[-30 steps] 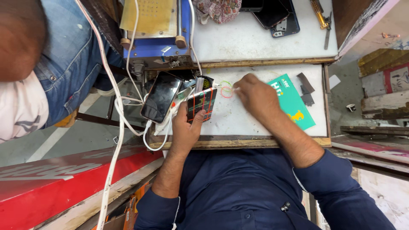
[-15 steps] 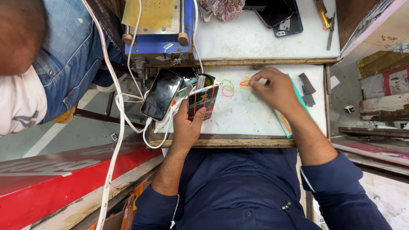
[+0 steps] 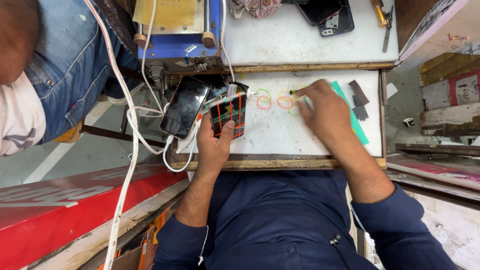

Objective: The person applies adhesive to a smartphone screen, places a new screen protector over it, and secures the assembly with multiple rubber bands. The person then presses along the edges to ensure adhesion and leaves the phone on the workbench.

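My left hand (image 3: 212,145) grips a small dark phone part (image 3: 228,115) wrapped in orange and red rubber bands, held just above the white work surface (image 3: 272,135). My right hand (image 3: 322,112) hovers, blurred, over loose rubber bands (image 3: 272,100) in pink, orange and green lying on the surface; its fingers curl down near them and whether it pinches one cannot be told. A green card (image 3: 357,127) lies partly under that hand.
A black smartphone (image 3: 184,107) with white cables (image 3: 135,120) leans at the left edge. A blue machine (image 3: 172,42) stands behind. Two dark metal pieces (image 3: 358,99) lie at right, more phones (image 3: 327,12) and tools (image 3: 385,20) at the back. Another person in jeans (image 3: 65,65) sits at left.
My right hand has moved back left from the green card toward the loose rubber bands. My left hand has stayed in place with the banded part.
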`<act>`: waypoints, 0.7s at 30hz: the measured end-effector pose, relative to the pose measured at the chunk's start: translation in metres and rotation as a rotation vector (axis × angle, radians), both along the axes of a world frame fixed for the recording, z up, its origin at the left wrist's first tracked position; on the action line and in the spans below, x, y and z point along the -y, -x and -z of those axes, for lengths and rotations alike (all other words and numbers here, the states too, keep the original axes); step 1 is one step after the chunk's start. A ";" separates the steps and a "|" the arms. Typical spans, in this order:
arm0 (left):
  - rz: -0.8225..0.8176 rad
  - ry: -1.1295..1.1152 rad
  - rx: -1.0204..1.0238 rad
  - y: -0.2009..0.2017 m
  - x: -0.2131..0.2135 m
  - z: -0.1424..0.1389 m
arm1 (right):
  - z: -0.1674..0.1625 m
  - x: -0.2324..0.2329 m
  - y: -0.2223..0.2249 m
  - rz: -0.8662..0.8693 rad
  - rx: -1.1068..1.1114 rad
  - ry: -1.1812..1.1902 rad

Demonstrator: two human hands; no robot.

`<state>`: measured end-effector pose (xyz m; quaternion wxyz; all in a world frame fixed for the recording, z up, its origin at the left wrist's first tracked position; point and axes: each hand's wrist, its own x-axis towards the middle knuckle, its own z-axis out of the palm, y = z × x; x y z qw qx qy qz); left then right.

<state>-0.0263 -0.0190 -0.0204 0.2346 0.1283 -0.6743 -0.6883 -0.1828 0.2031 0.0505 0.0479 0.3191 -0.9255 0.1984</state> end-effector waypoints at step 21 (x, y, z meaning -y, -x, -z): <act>0.649 -0.842 0.099 0.005 -0.021 -0.010 | 0.013 0.008 -0.047 -0.169 1.067 0.557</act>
